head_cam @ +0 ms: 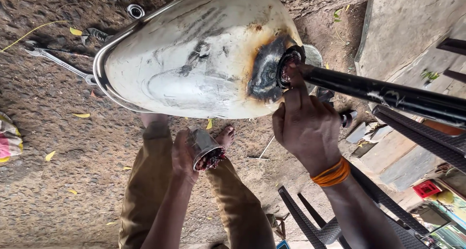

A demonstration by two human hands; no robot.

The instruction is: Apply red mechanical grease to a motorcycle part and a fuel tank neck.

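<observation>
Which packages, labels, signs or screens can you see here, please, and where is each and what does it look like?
Metal can: in the left hand, a cylindrical silver container with red grease at its open mouth; no label shows.
Red box: lower right on the ground, small, rectangular.
No signs or screens in view.

Soft daylight falls evenly over the scene, brighter toward the right where the concrete slab [412, 30] looks washed out. The pale metal shell [194, 55] carries a mild sheen and no hard glare. Shadows stay faint. Focus is sharp centrally; corners stretch and curve with wide-angle distortion.
</observation>
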